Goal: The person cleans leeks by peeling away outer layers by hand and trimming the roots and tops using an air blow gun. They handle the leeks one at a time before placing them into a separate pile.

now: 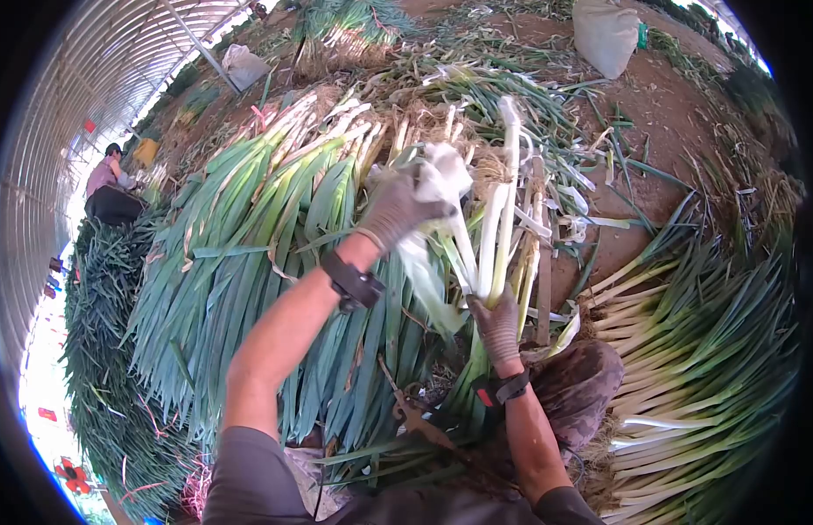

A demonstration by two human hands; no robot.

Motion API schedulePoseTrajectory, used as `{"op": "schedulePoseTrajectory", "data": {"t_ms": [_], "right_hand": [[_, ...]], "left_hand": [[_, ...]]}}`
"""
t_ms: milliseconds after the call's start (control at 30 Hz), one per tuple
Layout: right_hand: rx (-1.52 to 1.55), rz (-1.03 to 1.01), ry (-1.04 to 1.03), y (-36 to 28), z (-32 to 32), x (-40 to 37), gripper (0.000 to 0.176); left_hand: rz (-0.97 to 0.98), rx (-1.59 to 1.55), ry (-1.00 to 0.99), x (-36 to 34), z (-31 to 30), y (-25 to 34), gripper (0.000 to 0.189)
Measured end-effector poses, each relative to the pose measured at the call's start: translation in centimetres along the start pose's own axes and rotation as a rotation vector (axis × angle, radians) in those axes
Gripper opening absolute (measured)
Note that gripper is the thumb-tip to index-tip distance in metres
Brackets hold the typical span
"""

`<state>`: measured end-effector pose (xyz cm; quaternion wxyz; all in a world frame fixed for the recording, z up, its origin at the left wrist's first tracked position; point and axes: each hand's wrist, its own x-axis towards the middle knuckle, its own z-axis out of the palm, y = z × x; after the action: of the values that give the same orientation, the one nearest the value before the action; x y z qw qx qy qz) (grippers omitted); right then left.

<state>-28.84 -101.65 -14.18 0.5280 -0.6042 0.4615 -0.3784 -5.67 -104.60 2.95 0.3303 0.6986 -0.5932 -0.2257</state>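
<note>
My right hand (496, 328), in a knitted glove, is closed around a few long green onions (491, 236), where their white stalks turn green. The stalks stand up from my fist, roots away from me. My gloved left hand (396, 210) is beside them, blurred by motion, its fingers curled. From it hangs a pale, thin strip of peeled onion skin (424, 284), and a smeared white patch (446, 172) shows at its fingers. To the left lies a broad pile of unpeeled green onions (249, 219), roots pointing away.
Rows of cleaner, white-stalked green onions (677, 350) lie at the right. Loose leaves and peelings litter the soil (651, 105). A pale sack (606, 35) and another bundle (345, 31) stand farther back. Another person (113, 184) sits at the far left near a dark green heap (109, 324).
</note>
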Motion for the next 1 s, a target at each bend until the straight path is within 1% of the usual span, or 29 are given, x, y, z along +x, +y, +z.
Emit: {"op": "schedulePoseTrajectory", "data": {"t_ms": [33, 67, 100, 200, 300, 333, 433, 500, 533, 567, 600, 633, 667, 700, 733, 767, 800, 833, 867, 900, 933, 967, 1000], "right_hand": [[-0.02, -0.036, -0.002, 1.1, 0.4, -0.1, 0.043], [-0.035, -0.09, 0.007, 1.5, 0.8, 0.0, 0.042], [-0.022, -0.078, 0.004, 1.8, 0.7, 0.0, 0.042], [0.034, -0.01, 0.003, -0.7, -0.3, -0.8, 0.041], [0.002, -0.037, -0.024, -0.6, -0.7, -0.7, 0.04], [0.038, -0.043, -0.049, -0.7, -0.7, -0.7, 0.04], [0.109, -0.039, -0.124, -1.6, -1.3, -1.1, 0.039], [0.118, -0.004, -0.173, -2.7, -1.8, -1.4, 0.038], [0.229, -0.016, -0.166, -2.2, -1.7, -1.5, 0.038], [0.193, -0.012, -0.148, -2.0, -1.8, -1.5, 0.037], [0.155, -0.006, -0.129, -1.8, -2.0, -1.4, 0.037], [0.117, 0.003, -0.105, -1.5, -2.3, -1.4, 0.036], [-0.003, 0.001, -0.08, -0.9, -2.2, -1.3, 0.035], [0.037, 0.023, -0.053, -0.8, -2.1, -1.2, 0.035], [0.077, 0.044, -0.032, -0.8, -1.9, -1.2, 0.035], [0.117, 0.065, -0.014, -0.9, -1.8, -1.2, 0.036], [0.021, 0.052, 0.005, -0.6, -1.8, -0.9, 0.037], [0.015, 0.047, 0.015, -0.9, -2.0, -1.0, 0.037], [0.006, 0.04, 0.026, -1.6, -2.4, -1.1, 0.037], [-0.004, 0.03, 0.037, -2.1, -2.6, -1.1, 0.037], [-0.027, 0.007, 0.05, -2.2, -2.7, -1.0, 0.037], [-0.052, -0.013, 0.063, -2.2, -2.8, -1.1, 0.037], [-0.078, -0.032, 0.076, -2.1, -3.0, -1.1, 0.037]], "left_hand": [[-0.02, -0.118, 0.082, -0.8, 1.6, 0.6, 0.053], [-0.021, -0.066, 0.144, -0.4, 3.0, 0.0, 0.049], [-0.02, -0.012, 0.208, -0.1, 3.7, -0.8, 0.049], [-0.049, 0.09, 0.095, 0.5, 2.6, 0.2, 0.032], [-0.007, 0.037, 0.095, 0.9, 1.7, -1.7, 0.036], [-0.089, -0.1, 0.078, 0.8, 1.4, -1.7, 0.033], [0.086, 0.084, 0.471, 3.3, -2.0, -4.3, 0.034], [-0.237, -0.065, 0.698, 5.8, -7.4, -2.5, 0.032], [-0.026, -0.391, 0.853, 7.6, -10.6, -3.1, 0.023], [0.196, -0.722, 0.985, 8.8, -13.5, -3.8, 0.015], [0.205, -0.63, 0.987, 8.4, -15.8, -3.1, 0.017], [0.214, -0.539, 0.985, 8.0, -17.7, -1.2, 0.02], [0.121, -0.317, 0.767, 6.8, -18.3, 1.3, 0.021], [0.034, -0.094, 0.548, 5.2, -18.2, 2.9, 0.022], [0.017, 0.448, 0.456, 4.8, -17.1, 2.7, 0.022], [0.339, 0.314, 0.461, 2.7, -13.2, 1.9, 0.021], [0.195, 0.671, -0.097, 1.5, -11.4, 0.5, 0.023], [-0.162, 0.2, -0.35, -2.3, -7.5, 2.6, 0.021], [0.352, 0.627, -0.596, -5.1, -3.8, -2.7, 0.017], [0.07, 0.592, -0.874, -8.7, -1.6, 0.3, 0.014], [0.453, 0.862, -1.127, -11.5, 1.4, -3.9, 0.015], [0.336, 1.013, -1.428, -11.8, 2.4, 0.3, 0.018], [0.207, 0.862, -1.373, -10.9, 2.0, 0.3, 0.019]]}}
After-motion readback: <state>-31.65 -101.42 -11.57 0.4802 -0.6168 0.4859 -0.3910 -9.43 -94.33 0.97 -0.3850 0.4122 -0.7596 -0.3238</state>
